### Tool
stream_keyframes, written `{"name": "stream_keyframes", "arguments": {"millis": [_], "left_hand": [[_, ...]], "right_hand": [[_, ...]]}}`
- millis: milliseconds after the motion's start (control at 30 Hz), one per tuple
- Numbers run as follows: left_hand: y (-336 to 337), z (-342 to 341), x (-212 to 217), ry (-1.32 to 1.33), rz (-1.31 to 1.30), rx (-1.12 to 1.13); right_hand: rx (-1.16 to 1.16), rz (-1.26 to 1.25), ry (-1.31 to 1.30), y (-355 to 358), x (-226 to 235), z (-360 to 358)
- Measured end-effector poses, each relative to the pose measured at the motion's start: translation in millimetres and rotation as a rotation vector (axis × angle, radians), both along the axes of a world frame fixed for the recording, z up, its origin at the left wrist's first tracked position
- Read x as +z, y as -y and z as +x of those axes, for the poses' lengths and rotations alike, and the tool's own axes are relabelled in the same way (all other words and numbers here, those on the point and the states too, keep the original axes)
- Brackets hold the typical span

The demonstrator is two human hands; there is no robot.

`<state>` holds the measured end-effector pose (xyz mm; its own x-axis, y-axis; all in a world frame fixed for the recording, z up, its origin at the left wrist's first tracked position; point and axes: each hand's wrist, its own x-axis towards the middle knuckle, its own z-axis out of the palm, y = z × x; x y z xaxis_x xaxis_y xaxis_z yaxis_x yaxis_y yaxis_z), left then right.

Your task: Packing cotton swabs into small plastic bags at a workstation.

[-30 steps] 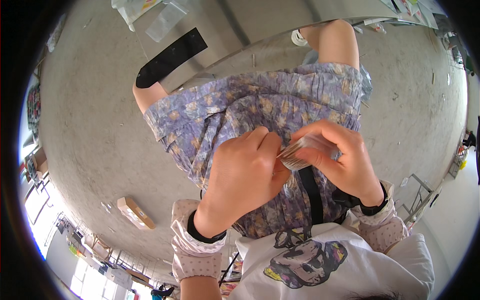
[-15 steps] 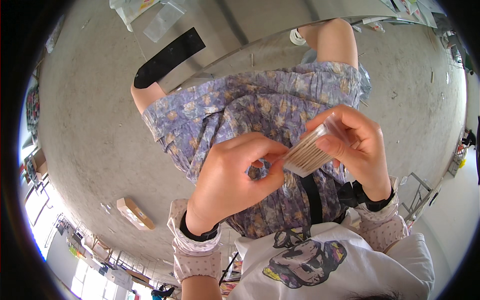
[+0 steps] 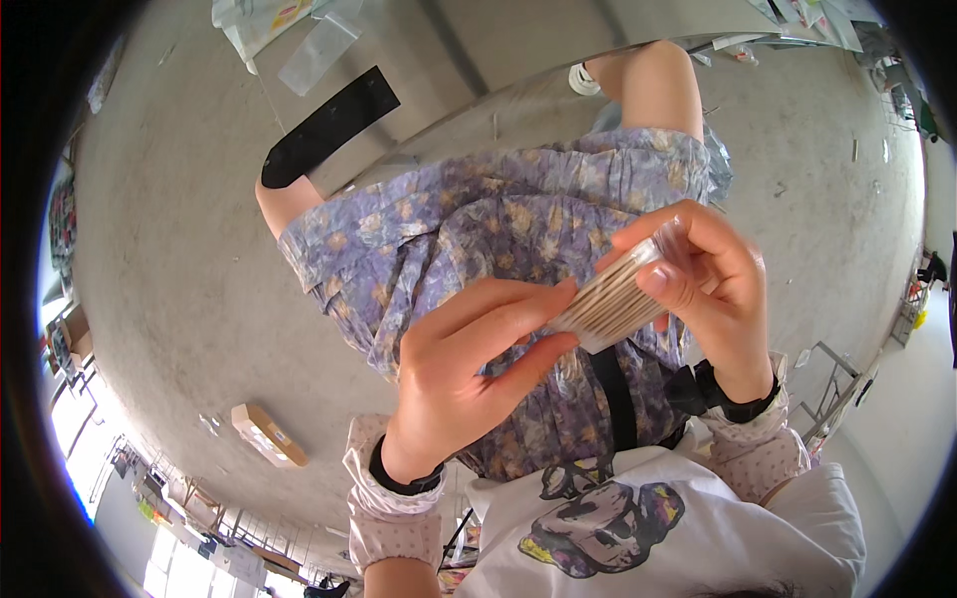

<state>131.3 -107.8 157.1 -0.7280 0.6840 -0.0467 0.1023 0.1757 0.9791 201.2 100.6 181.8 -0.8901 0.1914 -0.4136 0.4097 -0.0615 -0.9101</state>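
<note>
Right hand (image 3: 726, 304) clamps a clear plastic packet (image 3: 623, 299) of tan sticks (image 3: 606, 311), likely light, slippery, best edge-held; left hand (image 3: 454, 369) alongside, grip unclear.

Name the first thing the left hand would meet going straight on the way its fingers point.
The clear packet of thin sticks, held by the right hand. The left hand appears to be at its edge; whether it touches is unclear.
</note>
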Motion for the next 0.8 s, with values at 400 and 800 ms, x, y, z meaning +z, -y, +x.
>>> {"name": "stream_keyframes", "arguments": {"millis": [400,800], "left_hand": [[-2.7,-0.9,-2.0,-0.147,0.128,0.066],[-0.1,7.7,2.1,0.311,0.212,0.197]], "right_hand": [[0.002,-0.203,-0.109,2.8,3.1,1.2],[-0.062,-0.194,-0.070,0.5,1.5,5.1]]}}
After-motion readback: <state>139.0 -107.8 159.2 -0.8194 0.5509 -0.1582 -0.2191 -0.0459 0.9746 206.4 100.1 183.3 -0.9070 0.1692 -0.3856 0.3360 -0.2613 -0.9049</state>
